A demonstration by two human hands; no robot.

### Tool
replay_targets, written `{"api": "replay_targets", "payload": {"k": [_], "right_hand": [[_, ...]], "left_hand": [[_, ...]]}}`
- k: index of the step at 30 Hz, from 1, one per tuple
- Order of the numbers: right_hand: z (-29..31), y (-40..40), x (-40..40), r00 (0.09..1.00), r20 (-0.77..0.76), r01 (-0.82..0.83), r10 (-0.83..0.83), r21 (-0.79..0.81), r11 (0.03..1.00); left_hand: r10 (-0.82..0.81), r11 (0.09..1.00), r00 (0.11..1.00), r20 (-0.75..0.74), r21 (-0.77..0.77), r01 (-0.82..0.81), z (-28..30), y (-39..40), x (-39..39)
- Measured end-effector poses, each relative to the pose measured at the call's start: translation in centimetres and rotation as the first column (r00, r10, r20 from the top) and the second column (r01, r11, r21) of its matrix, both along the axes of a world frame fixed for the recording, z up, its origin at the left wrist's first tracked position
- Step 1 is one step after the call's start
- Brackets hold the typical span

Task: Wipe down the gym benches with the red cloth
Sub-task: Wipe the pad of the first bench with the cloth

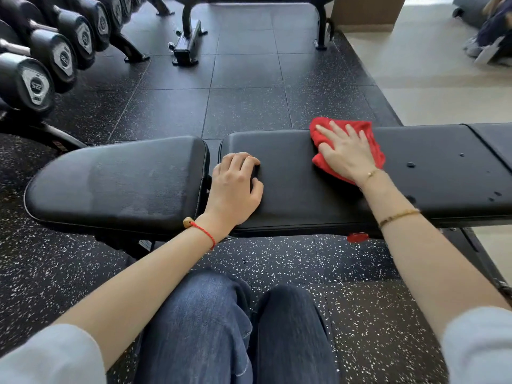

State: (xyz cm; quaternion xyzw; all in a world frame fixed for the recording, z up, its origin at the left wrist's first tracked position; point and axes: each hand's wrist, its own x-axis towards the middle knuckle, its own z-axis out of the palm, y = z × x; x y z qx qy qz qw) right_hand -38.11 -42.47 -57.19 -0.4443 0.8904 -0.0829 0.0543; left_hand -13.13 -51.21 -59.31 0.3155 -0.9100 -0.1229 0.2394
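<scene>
Speckled rubber gym flooring, dumbbell rack (55,51) at left. Red cloth (368,134) lies on the bench pad surface (291,195), pinned flat under my right hand (346,153), fingers spread. Left hand (235,184) braces, fingers curled, holding nothing. Droplets (411,164) remain rightward: I judge overlapping strokes with even pressure best.

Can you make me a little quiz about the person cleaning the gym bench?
1. Which hand presses the red cloth on the bench pad: A) left hand B) right hand?
2. True or false: droplets lie on the pad to the right of the cloth.
3. Fill in: the dumbbells sit on a rack at the far ____ of the view.

Key: 1. B, flat on the cloth with fingers spread; the left hand rests curled on the bare pad. 2. True. 3. Left.
</scene>
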Motion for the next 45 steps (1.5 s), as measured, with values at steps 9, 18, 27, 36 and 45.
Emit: {"api": "replay_targets", "payload": {"k": [9, 18, 27, 36, 45], "right_hand": [[-0.2, 3.7, 8.3, 0.925, -0.012, -0.379, 0.379, -0.072, 0.923], [-0.1, 4.3, 2.8, 0.996, -0.004, -0.086, 0.086, -0.044, 0.995], [-0.4, 5.1, 9.8, 0.947, 0.001, -0.319, 0.321, -0.088, 0.944], [-0.6, 7.4, 4.5, 0.975, -0.024, -0.223, 0.221, -0.098, 0.970], [-0.4, 2.7, 9.0, 0.967, -0.004, -0.253, 0.253, -0.052, 0.966]], "left_hand": [[0.021, 1.000, 1.000, -0.006, -0.011, -0.021, 0.1, 0.1, 0.0], [0.018, 1.000, 0.999, -0.035, 0.004, -0.017, 0.1, 0.4, 0.1], [0.013, 1.000, 0.997, -0.075, 0.013, -0.012, -0.3, 0.6, 0.1], [-0.005, 1.000, 0.999, -0.052, 0.013, 0.006, -0.4, 0.5, 0.3], [0.042, 0.998, 0.996, -0.084, 0.042, -0.038, -0.2, 0.5, -0.1]]}}
